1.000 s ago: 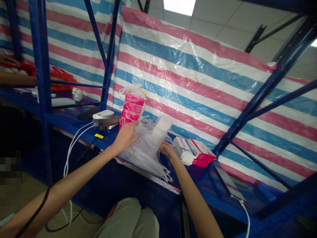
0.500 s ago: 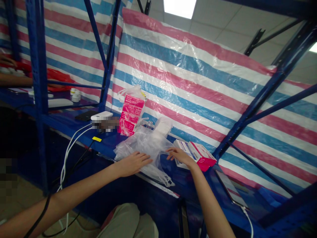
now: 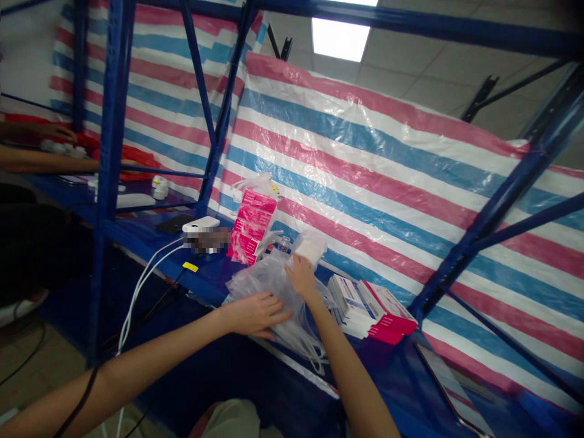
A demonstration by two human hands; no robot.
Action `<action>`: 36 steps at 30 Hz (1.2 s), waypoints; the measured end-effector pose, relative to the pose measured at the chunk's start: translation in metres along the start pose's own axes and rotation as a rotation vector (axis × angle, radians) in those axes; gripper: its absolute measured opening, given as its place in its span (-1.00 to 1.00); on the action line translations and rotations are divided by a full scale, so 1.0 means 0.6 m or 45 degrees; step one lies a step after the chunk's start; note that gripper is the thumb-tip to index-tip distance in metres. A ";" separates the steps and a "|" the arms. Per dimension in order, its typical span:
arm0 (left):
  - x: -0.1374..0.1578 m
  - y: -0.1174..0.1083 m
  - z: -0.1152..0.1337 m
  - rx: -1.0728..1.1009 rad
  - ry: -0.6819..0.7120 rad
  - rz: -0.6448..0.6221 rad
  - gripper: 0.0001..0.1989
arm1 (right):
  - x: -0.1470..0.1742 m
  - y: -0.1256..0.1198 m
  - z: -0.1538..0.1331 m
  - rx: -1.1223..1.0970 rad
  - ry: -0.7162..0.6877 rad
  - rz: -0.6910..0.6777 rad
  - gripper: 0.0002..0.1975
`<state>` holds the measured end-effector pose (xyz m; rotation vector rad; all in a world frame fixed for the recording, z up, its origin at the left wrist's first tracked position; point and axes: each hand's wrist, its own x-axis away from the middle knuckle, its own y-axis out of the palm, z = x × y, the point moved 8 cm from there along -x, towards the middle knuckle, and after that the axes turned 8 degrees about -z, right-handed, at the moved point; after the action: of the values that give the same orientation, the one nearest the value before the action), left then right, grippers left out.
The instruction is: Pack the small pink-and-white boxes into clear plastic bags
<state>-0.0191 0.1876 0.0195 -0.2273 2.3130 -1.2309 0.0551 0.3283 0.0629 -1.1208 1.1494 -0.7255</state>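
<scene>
A heap of thin clear plastic bags [image 3: 269, 281] lies on the blue shelf [image 3: 219, 277]. My left hand [image 3: 255, 313] rests flat on the near side of the heap, fingers spread. My right hand [image 3: 300, 275] lies on the far top of the heap, just below a small white packet [image 3: 311, 246]; whether it pinches a bag I cannot tell. A bagged stack of pink boxes [image 3: 252, 226] stands behind the heap. A flat stack of pink and white boxes [image 3: 371, 304] lies to the right.
A white charger block [image 3: 199, 225] with white cables [image 3: 137, 286] and a dark phone [image 3: 172, 223] sit left on the shelf. Another phone [image 3: 449, 383] lies at the right. Blue rack posts [image 3: 107, 176] and a striped tarp [image 3: 365, 158] stand behind. Another person's arms [image 3: 41, 158] work far left.
My right hand moved from the flat box stack up and left onto the top of the bag heap. My left hand stayed on the heap's near side. The view shifted slightly.
</scene>
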 end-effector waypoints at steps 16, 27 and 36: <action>0.081 0.010 -0.047 -0.061 -0.124 0.015 -0.63 | -0.042 0.051 -0.046 -0.218 -0.320 -0.122 -0.65; 0.011 0.029 -0.061 -0.095 -0.105 -0.015 -0.90 | -0.058 0.041 -0.049 0.006 -0.288 -0.341 -0.48; 0.004 0.026 -0.070 0.012 -0.326 -0.039 -0.76 | 0.126 -0.084 -0.102 -0.076 -0.395 -0.123 -0.26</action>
<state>-0.0413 0.2262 0.0254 -0.3943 2.0899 -1.1543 0.0235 0.2256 0.0846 -1.2957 0.8634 -0.5691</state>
